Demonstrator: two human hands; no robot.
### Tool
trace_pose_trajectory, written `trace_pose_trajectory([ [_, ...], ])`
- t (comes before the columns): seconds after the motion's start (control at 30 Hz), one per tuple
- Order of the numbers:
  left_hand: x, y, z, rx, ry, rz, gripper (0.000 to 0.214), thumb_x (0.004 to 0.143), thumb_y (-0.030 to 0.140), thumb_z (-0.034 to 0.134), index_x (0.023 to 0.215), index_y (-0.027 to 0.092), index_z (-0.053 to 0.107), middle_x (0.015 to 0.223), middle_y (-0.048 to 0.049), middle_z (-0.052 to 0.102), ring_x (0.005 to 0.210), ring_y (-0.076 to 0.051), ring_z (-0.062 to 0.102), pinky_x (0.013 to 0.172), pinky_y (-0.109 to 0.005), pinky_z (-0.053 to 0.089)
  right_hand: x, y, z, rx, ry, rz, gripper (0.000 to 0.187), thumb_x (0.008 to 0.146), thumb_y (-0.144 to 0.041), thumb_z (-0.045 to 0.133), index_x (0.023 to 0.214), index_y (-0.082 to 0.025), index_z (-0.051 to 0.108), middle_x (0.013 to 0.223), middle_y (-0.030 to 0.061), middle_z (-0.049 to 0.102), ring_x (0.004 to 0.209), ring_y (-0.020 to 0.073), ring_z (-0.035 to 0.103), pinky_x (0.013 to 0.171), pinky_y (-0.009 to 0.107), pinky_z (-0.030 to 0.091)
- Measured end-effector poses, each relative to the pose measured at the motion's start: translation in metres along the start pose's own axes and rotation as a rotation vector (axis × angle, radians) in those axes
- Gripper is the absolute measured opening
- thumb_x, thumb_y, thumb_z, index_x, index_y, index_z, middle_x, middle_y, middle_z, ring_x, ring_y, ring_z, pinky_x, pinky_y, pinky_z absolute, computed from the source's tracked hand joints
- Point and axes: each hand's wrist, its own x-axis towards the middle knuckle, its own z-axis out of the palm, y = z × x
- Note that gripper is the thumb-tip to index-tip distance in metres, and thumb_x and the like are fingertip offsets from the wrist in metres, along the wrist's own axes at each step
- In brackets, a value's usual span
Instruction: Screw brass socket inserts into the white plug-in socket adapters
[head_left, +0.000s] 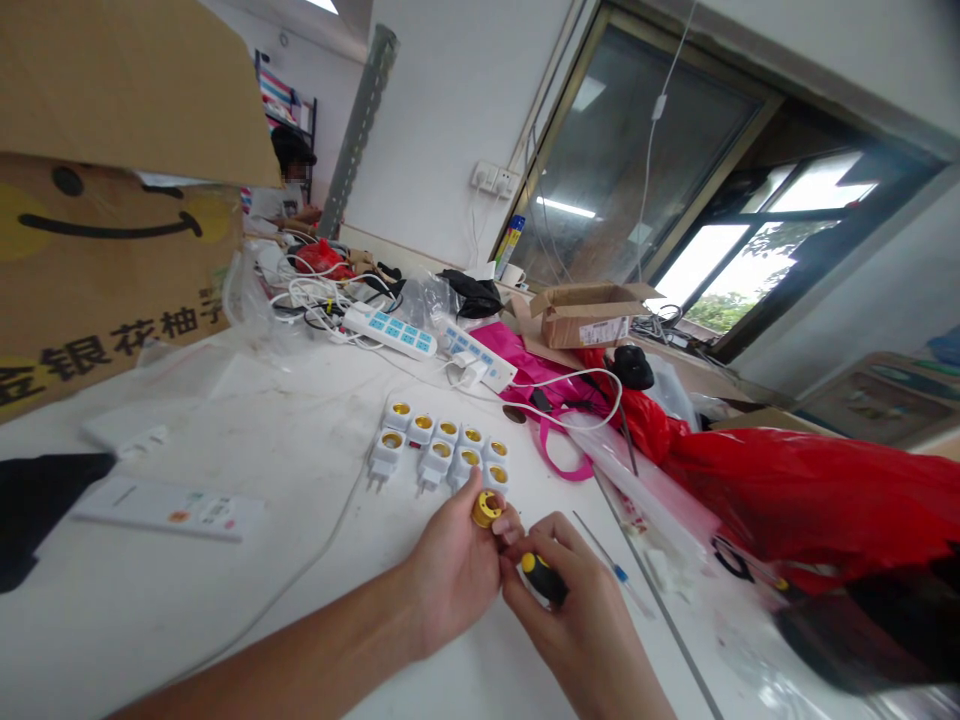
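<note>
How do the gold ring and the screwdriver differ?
The gold ring is in the left hand; the screwdriver is in the right hand. The ring looks gold throughout; the screwdriver's handle is black with a yellow end. The ring is round; the handle is elongated. Both are held.

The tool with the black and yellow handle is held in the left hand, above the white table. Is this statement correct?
Not quite. The head view shows the tool with the black and yellow handle held in the right hand, not the left; it is indeed above the white table.
</note>
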Motion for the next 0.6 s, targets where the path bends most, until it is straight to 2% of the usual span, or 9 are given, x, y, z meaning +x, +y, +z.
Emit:
trace_pose_trajectory([
  [0.27, -0.002, 0.003, 0.005, -0.011, 0.010, 0.012, 0.063, 0.119, 0.053, 0.032, 0.071, 0.018, 0.055, 0.061, 0.0024, 0.042, 0.060, -0.013, 0.044, 0.066, -0.026, 0.043, 0.002, -0.006, -0.004, -0.034, -0.008, -0.002, 0.015, 0.101, -0.030, 0.066, 0.091, -0.024, 0.075, 0.096, 0.0044, 0.067, 0.077, 0.0185, 0.073, 0.071, 0.027, 0.058],
  [0.6, -0.003, 0.004, 0.007, -0.007, -0.005, 0.045, 0.062, 0.119, 0.048, 0.032, 0.070, 0.018, 0.054, 0.061, 0.0025, 0.043, 0.060, -0.013, 0.046, 0.066, -0.027, 0.045, 0.007, -0.006, -0.012, -0.024, -0.041, -0.032, 0.011, 0.099, -0.026, 0.068, 0.094, -0.023, 0.076, 0.096, 0.0061, 0.070, 0.078, 0.0191, 0.074, 0.070, 0.026, 0.059],
])
